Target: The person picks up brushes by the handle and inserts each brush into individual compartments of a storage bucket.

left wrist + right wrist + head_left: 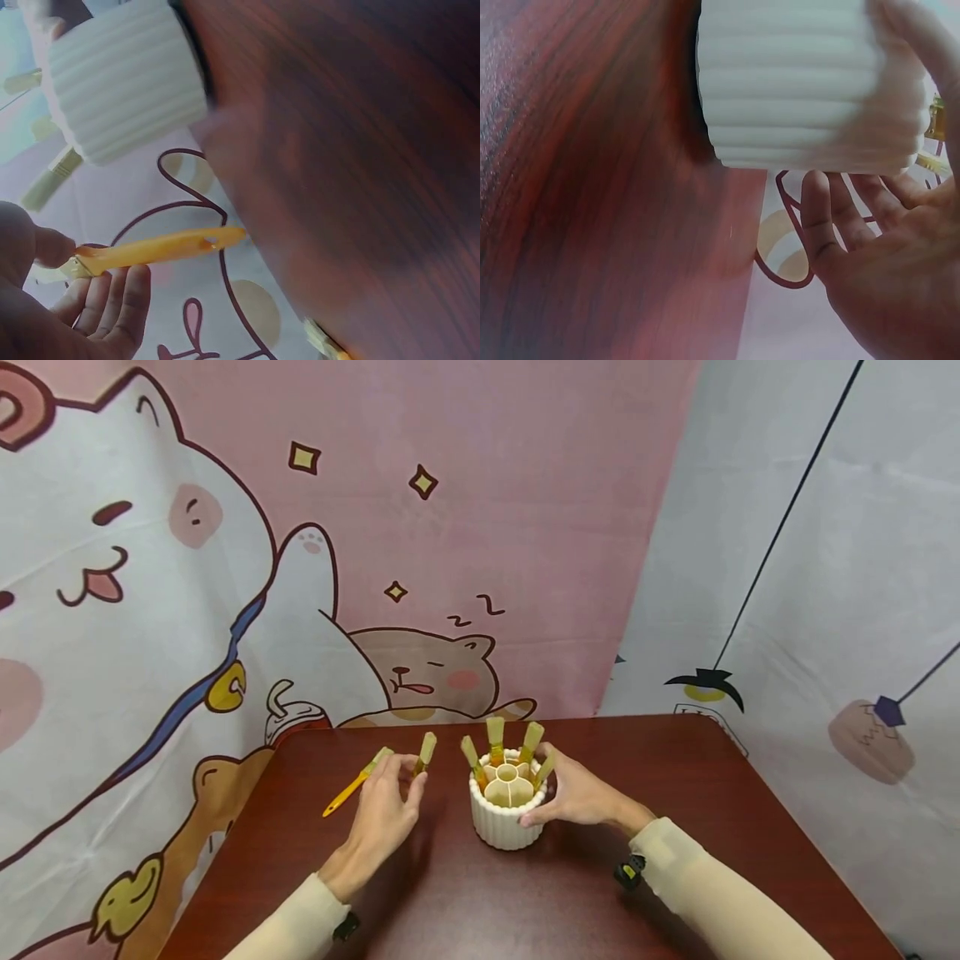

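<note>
My left hand [385, 806] pinches a paintbrush [161, 247] between thumb and fingers close to its metal band. Its bristles point up in the head view, and the orange-yellow handle hangs down towards the table. My right hand [581, 789] grips the side of a white ribbed brush holder [504, 828], thumb at the near side and fingers round the far right. The holder stands upright, its inside split into petal-shaped compartments around a central ring. Several similar brushes [496, 739] stand in its outer compartments, bristles up. The held brush is left of the holder, apart from it.
Another paintbrush [347, 793] with a yellow handle lies on the dark red-brown table [480, 910], just left of my left hand. Behind the table's far edge hangs a pink and white cloth [525, 527] printed with cartoon animals.
</note>
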{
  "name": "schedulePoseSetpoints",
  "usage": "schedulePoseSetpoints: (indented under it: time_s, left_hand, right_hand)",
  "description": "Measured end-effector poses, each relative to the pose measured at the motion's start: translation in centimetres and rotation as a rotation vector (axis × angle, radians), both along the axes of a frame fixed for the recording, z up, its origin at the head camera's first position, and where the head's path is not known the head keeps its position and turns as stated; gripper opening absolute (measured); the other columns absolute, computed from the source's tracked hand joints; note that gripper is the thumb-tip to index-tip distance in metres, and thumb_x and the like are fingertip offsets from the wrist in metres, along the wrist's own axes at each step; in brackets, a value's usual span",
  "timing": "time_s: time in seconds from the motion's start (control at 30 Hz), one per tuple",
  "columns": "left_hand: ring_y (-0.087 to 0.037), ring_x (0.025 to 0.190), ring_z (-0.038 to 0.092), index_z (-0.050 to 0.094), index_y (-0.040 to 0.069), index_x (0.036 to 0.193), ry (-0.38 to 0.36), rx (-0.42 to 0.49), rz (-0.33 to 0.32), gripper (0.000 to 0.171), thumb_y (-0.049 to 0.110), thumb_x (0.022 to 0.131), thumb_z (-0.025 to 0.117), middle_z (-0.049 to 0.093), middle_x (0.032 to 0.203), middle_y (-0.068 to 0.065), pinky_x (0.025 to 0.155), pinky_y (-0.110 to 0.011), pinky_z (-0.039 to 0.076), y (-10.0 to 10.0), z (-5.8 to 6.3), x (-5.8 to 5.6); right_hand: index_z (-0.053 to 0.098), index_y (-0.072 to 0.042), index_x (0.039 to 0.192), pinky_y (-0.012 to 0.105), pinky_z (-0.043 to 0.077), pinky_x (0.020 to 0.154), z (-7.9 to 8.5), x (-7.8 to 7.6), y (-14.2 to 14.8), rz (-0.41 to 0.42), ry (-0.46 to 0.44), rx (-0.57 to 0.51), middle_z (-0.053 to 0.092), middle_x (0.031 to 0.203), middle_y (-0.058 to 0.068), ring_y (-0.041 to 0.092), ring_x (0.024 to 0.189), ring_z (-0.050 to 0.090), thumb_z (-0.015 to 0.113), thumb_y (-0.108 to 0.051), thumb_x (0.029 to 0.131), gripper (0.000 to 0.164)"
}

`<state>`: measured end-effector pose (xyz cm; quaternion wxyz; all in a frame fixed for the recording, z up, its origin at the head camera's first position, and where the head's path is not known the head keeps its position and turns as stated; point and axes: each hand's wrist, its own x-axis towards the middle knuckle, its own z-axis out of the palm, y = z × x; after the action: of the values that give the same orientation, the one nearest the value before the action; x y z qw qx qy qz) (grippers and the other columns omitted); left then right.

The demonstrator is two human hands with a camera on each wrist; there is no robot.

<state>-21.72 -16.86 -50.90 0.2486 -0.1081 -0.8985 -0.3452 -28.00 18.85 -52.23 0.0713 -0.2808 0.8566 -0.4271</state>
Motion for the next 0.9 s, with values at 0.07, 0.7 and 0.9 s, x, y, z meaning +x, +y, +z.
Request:
schedulePoseSetpoints:
  time_s: [0.07, 0.7, 0.9]
  left_hand:
    - [-0.023, 0.092, 0.075, 0.074, -0.001, 0.127, 0.007, 0.04, -0.017, 0.026, 0.006, 0.105, 0.086, 0.073, 0.109, -0.014, 0.078, -0.037, 0.068, 0.4, 0.3, 0.2]
    - [-0.021, 0.096, 0.081, 0.072, 0.004, 0.132, 0.046, 0.257, -0.058, 0.028, 0.012, 0.108, 0.084, 0.077, 0.118, -0.01, 0.082, -0.03, 0.071, 3.2, 2.6, 0.8]
    - [-0.021, 0.098, 0.081, 0.071, 0.006, 0.132, 0.039, 0.318, -0.057, 0.027, 0.014, 0.109, 0.083, 0.078, 0.117, -0.009, 0.083, -0.025, 0.069, 3.5, 3.3, 0.9]
  right_hand:
    - [0.046, -0.008, 0.164, 0.046, 0.06, 0.118, 0.1, 0.2, -0.2, -0.008, 0.007, -0.005, 0.067, 0.158, 0.013, 0.025, 0.14, 0.07, 0.111, -0.047, 0.079, 0.114]
    - [0.047, -0.004, 0.157, 0.054, 0.058, 0.12, 0.5, 1.7, -1.4, -0.131, 0.063, 0.037, 0.064, 0.152, 0.018, 0.029, 0.139, 0.069, 0.113, -0.056, 0.07, 0.121]
    - [0.043, -0.001, 0.162, 0.058, 0.056, 0.123, 0.5, 2.1, -1.7, -0.154, 0.092, 0.053, 0.061, 0.156, 0.021, 0.033, 0.144, 0.067, 0.113, -0.056, 0.07, 0.129]
